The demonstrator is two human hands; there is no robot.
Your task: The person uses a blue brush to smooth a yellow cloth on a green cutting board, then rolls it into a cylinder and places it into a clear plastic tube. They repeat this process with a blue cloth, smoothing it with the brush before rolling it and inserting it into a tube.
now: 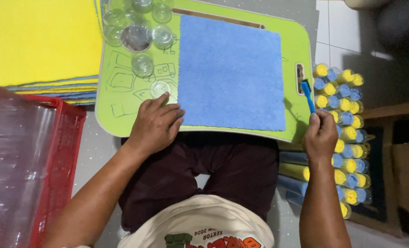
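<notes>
A square blue cloth (231,73) lies flat on a green lap tray (122,115) across my knees. My left hand (156,125) rests palm down on the tray at the cloth's lower left corner, fingers touching its edge. My right hand (320,135) is closed around a thin blue stick-like tool (307,94), held upright at the tray's right edge near its handle slot (300,78). Several clear round plastic containers (138,34) stand on the tray's upper left, one small clear lid (160,87) just above my left hand.
A stack of yellow and blue cloths (39,46) lies at upper left. A red crate (60,151) lined with clear plastic sits at left. Rows of clear tubes holding rolled yellow and blue cloths (344,119) are stacked on the floor at right, beside a cardboard box (408,170).
</notes>
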